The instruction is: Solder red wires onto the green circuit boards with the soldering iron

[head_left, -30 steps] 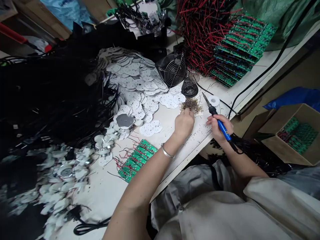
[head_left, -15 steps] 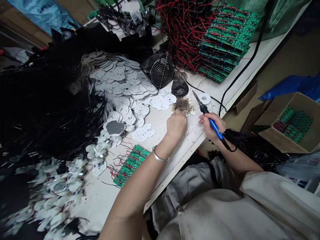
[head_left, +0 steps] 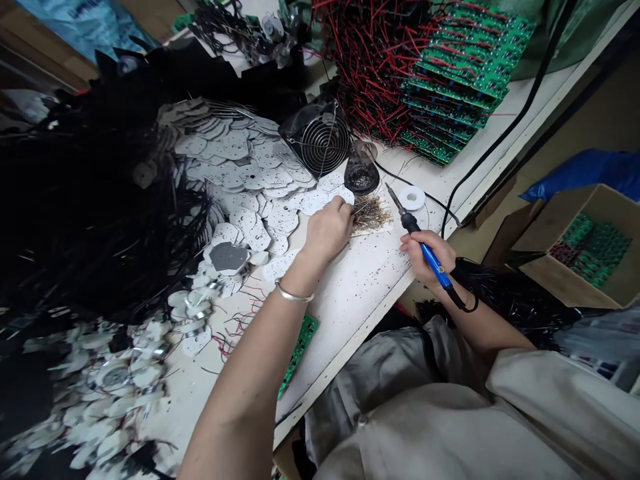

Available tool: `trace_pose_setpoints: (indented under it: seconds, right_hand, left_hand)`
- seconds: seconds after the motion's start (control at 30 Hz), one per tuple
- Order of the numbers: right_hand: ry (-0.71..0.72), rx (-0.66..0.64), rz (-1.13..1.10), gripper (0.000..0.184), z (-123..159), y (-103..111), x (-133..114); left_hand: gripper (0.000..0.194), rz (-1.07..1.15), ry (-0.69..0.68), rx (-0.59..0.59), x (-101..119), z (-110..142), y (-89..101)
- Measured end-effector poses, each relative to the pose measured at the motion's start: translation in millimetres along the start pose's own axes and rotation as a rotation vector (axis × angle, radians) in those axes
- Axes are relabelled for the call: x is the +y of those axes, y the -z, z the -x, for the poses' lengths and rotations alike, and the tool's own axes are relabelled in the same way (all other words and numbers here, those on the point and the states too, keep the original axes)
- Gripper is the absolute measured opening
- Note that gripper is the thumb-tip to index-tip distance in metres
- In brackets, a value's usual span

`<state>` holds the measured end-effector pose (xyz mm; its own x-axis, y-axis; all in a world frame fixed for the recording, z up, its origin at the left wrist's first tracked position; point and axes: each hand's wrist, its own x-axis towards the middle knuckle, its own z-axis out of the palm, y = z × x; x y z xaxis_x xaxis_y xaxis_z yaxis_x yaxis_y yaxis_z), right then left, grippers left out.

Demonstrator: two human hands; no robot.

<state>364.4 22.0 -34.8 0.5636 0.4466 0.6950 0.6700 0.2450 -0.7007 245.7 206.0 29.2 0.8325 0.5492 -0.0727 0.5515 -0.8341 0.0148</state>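
Observation:
My left hand (head_left: 327, 232) is closed in a pinch at the left edge of a small pile of thin metal pins (head_left: 371, 214) on the white table (head_left: 360, 280); what it pinches is too small to name. It wears a silver bangle. My right hand (head_left: 426, 255) is wrapped round the blue handle of a soldering iron (head_left: 417, 237), whose tip points up-left beside the pin pile and a white solder spool (head_left: 413, 197). White round LED boards (head_left: 250, 180) lie heaped left of the left hand.
A small black fan (head_left: 320, 138) and a dark holder (head_left: 361, 175) stand behind the pins. Stacked green circuit boards with red wires (head_left: 450, 60) fill the back right. Black wire bundles (head_left: 85, 200) cover the left. A cardboard box (head_left: 575, 260) of green boards sits right.
My left hand has shifted left from above the pin pile to its left edge, now covering the green boards near the table's front. The right hand with the iron stayed put.

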Motion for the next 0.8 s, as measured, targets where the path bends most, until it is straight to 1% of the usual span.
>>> trace_pose_setpoints:
  seconds: [0.07,0.1,0.2,0.3,0.4,0.47,0.53,0.63,0.7,0.73,0.8]
  right_hand:
    - [-0.048,0.004,-0.011,0.019,1,1,-1]
    - [-0.089,0.015,-0.014,0.021,2,1,-1]
    - [-0.185,0.046,-0.001,0.023,4,2,0]
    - [-0.254,0.055,0.026,0.022,5,0,3]
    - [-0.31,0.063,0.053,0.023,3,-2,4]
    - [-0.322,0.052,0.063,0.024,1,-3,2]
    - [-0.334,0.027,0.063,0.025,-2,-3,0]
    - [-0.373,-0.009,0.052,0.027,-5,-4,-4]
    - [-0.408,-0.017,0.043,0.029,-7,-5,-6]
    - [-0.424,-0.018,0.04,0.031,-7,-5,-7]
    - [-0.454,-0.019,0.041,0.033,-9,-6,-8]
  left_hand:
    - [0.028,0.099,-0.047,0.067,-2,3,-5.9]
    - [0.026,0.14,-0.055,0.079,-3,4,-7.9]
    - [0.021,0.214,-0.017,0.048,-1,4,-10.2]
    - [0.023,0.222,0.017,0.016,4,4,-9.7]
    - [0.024,0.229,0.032,0.023,10,6,-10.3]
    - [0.021,0.273,0.048,0.041,10,8,-11.4]
    - [0.018,0.333,0.07,0.106,9,12,-11.5]
    - [0.017,0.392,0.071,0.288,1,25,-5.8]
    - [0.017,0.41,0.026,0.393,-5,43,3.0]
    - [0.017,0.415,-0.012,0.427,-8,54,8.5]
    - [0.016,0.42,-0.083,0.459,-13,82,20.0]
